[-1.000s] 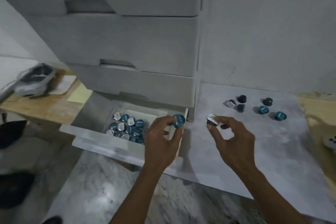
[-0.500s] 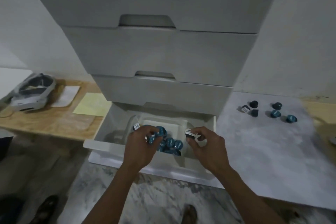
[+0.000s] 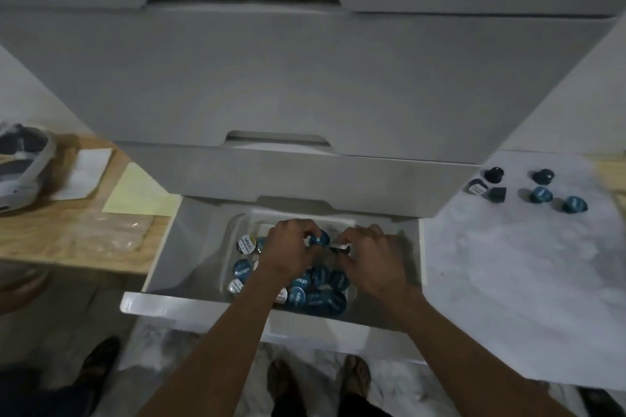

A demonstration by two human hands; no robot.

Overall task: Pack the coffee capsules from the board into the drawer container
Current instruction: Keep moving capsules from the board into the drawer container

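Observation:
The bottom drawer (image 3: 203, 310) of a white cabinet stands pulled out. Inside it a clear tray (image 3: 237, 223) holds several blue and white-lidded coffee capsules (image 3: 320, 298). My left hand (image 3: 288, 252) hovers over the tray, pinching a blue capsule (image 3: 319, 239) at its fingertips. Beside it my right hand (image 3: 372, 256) grips a dark capsule with a white lid (image 3: 340, 249), mostly hidden by the fingers. Several more capsules (image 3: 541, 195) lie on the grey marbled board (image 3: 508, 281) to the right.
Two closed drawers (image 3: 305, 85) rise above the open one. A wooden table (image 3: 67, 237) at left carries a headset (image 3: 20, 166), a white paper and a yellow paper (image 3: 135, 193). My feet (image 3: 318, 379) and another person's shoe (image 3: 98, 362) are on the floor.
Both hands carried their capsules from the board's edge leftward into the drawer and now sit lower over the tray. The view has moved closer and more directly above the drawer.

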